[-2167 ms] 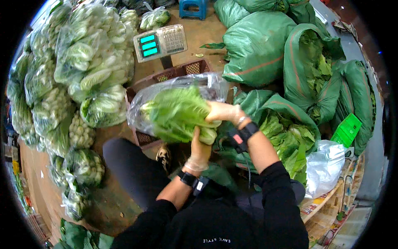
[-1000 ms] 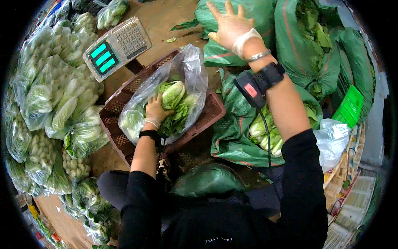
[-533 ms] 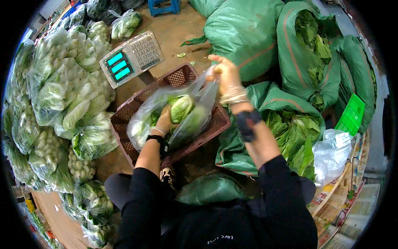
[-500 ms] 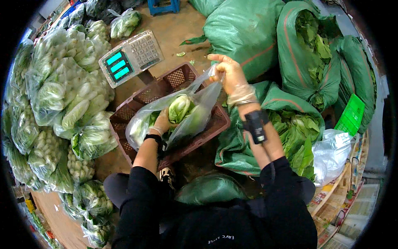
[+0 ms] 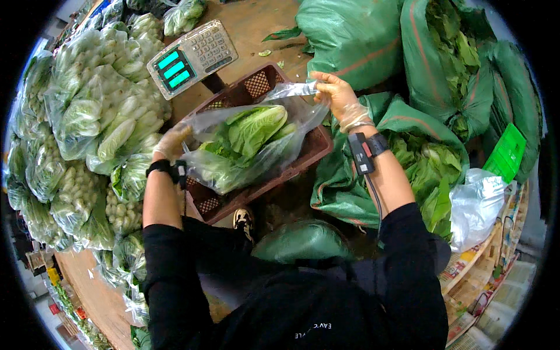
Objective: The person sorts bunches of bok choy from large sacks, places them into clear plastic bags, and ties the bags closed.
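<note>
Brown floor [image 5: 256, 26] up top in the head view, green sacks [image 5: 356, 46] crowding the right; right hand [image 5: 334, 96] pinching the clear bag's [image 5: 306, 114] edge; left hand [image 5: 171, 144] at its other end, grip too blurred to tell; leafy cabbage [image 5: 256, 129] inside, over the maroon crate [image 5: 321, 153].

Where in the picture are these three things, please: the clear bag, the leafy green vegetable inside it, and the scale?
Clear bag [image 5: 304, 116]: head view, on its right side.
Leafy green vegetable [image 5: 256, 129]: head view, on the middle of its leaves.
Scale [image 5: 193, 58]: head view, on the middle of its panel.
</note>
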Motion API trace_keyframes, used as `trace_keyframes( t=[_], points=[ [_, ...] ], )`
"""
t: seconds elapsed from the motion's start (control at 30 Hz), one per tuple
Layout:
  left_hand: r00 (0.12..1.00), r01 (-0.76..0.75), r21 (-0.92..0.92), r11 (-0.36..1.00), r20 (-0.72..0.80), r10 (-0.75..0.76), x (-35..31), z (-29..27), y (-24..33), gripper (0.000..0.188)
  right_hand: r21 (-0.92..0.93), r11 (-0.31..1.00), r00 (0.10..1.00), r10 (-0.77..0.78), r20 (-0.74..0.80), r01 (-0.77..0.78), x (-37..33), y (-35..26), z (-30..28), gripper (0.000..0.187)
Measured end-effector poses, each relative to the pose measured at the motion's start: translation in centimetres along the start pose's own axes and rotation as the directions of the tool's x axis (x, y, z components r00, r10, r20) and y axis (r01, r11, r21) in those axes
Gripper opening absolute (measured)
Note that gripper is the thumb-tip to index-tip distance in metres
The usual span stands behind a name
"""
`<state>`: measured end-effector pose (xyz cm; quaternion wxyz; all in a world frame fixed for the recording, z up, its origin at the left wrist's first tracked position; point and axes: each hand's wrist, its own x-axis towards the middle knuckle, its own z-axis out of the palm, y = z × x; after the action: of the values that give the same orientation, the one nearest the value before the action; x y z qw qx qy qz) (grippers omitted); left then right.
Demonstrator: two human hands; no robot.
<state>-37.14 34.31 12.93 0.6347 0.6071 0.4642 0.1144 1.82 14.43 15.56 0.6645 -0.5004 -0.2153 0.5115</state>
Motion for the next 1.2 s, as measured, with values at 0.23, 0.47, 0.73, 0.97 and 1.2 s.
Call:
trace_keyframes(
  t=[0.23, 0.47, 0.73, 0.97, 1.2],
  points=[
    [0.959, -0.233, 0.972, 0.011, 0.232, -0.162, -8.2, 4.0, 5.6, 0.040, -0.740, 0.669, 0.981, -0.182, -0.066, 0.074, -7.2, -4.0, 2.2, 0.018],
    [0.830, -0.289, 0.519, 0.805, 0.554, -0.059, -12.7, 18.1, 12.2, 0.041, -0.857, 0.283, 0.479, -0.876, -0.048, 0.432, -34.2, -8.8, -2.0, 0.038],
    [0.472, -0.309, 0.124, 0.943, 0.881, 0.039, -14.1, 43.3, 13.2, 0.042, -0.179, 0.892, -0.111, -0.245, -0.963, -0.414, -62.8, 11.6, -18.5, 0.031],
    [0.430, -0.105, 0.196, 0.975, 0.893, -0.134, -11.0, 55.7, 10.0, 0.048, -0.635, 0.559, 0.057, -0.725, -0.686, -0.533, -57.5, 8.4, -21.9, 0.026],
    [0.224, -0.387, 0.203, 0.900, 0.967, -0.121, -8.9, 59.8, 6.7, 0.046, -0.592, 0.089, 0.489, -0.475, -0.732, -0.801, -52.1, 5.3, -30.3, 0.010]
  ],
)
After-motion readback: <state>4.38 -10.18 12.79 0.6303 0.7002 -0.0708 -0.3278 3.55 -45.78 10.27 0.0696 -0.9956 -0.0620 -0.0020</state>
